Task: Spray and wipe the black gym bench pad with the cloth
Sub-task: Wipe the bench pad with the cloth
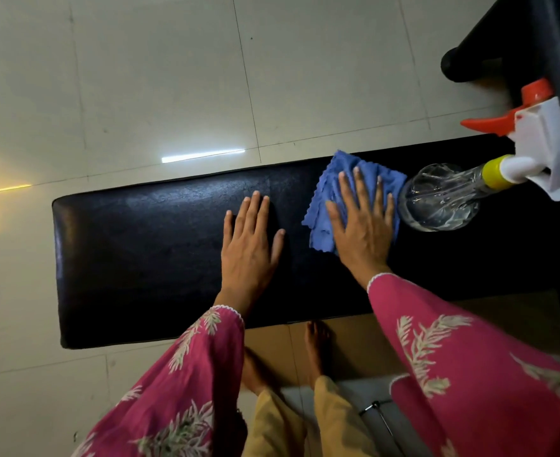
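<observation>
The black padded counter is seen from above, stretched across the view over a pale tiled floor. A blue cloth with a scalloped edge is laid on the right part of the counter, bunched in loose folds. It is pressed flat under the right hand, whose fingers are spread and straight, with the palm down over the near half of the cloth; nothing is pinched. The left hand is laid palm down on the bare pad just to the left of the cloth and apart from it, with its fingers straight and close together and the thumb held out to the side. A clear spray bottle is seen lying on its side on the counter just beside the cloth's right edge; whether the two touch cannot be told. A yellow collar, a white sprayer head and an orange trigger are carried at the bottle's far right end. Both arms are covered by pink sleeves printed with pale leaf shapes. Two bare feet are seen on the floor at the counter's near edge. A dark padded object is seen in the upper right corner, beyond the bottle.
</observation>
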Tool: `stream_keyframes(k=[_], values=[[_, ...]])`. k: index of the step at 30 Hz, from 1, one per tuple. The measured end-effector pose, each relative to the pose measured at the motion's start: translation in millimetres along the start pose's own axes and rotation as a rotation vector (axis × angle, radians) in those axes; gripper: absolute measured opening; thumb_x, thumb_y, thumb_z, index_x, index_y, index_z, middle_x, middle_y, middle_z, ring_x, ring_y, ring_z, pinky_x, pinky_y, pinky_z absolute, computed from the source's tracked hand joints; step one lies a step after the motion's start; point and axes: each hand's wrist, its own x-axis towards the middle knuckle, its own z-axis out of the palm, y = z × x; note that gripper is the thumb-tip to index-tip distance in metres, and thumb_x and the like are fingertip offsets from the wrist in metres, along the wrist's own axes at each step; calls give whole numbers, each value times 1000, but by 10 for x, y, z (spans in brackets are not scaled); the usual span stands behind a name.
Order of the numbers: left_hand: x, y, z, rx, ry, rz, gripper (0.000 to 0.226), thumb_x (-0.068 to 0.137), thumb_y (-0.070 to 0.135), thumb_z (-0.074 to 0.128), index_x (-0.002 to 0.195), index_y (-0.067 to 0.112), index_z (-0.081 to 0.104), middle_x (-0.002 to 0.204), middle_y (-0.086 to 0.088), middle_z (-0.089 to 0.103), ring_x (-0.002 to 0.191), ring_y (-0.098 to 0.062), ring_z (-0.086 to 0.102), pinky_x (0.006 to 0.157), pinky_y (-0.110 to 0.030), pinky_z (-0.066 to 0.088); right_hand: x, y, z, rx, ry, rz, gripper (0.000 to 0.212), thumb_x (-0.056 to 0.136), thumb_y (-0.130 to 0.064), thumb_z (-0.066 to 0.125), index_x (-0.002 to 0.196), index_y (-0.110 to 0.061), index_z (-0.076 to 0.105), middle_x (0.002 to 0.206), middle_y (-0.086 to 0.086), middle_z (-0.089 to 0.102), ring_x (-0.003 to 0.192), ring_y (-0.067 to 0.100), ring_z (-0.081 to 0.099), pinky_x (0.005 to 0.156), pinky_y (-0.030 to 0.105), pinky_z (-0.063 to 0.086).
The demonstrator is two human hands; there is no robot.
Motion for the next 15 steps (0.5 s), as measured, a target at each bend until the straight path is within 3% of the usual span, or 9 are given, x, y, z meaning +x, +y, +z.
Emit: stream_keyframes(k=[2, 6, 11, 15], values=[[9, -10, 15, -8, -5, -25, 62, 91, 44, 28, 142, 8, 33, 150, -9, 31, 140, -23, 24, 114, -39, 6, -86, -133, 13, -1, -6, -10, 64, 92, -59, 10, 143, -27, 30, 151, 1, 30, 137, 37, 23, 112, 50, 9], [8, -3, 22, -18, -18, -24, 63, 91, 44, 27, 142, 8, 32, 151, -9, 30, 140, -23, 23, 114, -40, 6, -217, -78, 41, -35, -94, -263, 63, 93, -60, 5, 144, -29, 23, 152, -3, 27, 138, 34, 24, 111, 48, 8], [11, -14, 39, -12, -28, -6, 62, 91, 44, 27, 142, 9, 33, 151, -9, 31, 140, -22, 23, 114, -40, 6, 19, -128, 49, -30, -14, -27, 60, 93, -57, 15, 144, -28, 27, 151, -1, 28, 138, 36, 23, 110, 55, 12], [9, -5, 37, -21, -31, -8, 62, 91, 44, 27, 142, 9, 33, 150, -8, 31, 140, -22, 23, 114, -41, 7, -81, -129, 72, -62, -71, -261, 63, 93, -59, 7, 144, -29, 26, 152, -3, 27, 138, 37, 22, 110, 56, 10]])
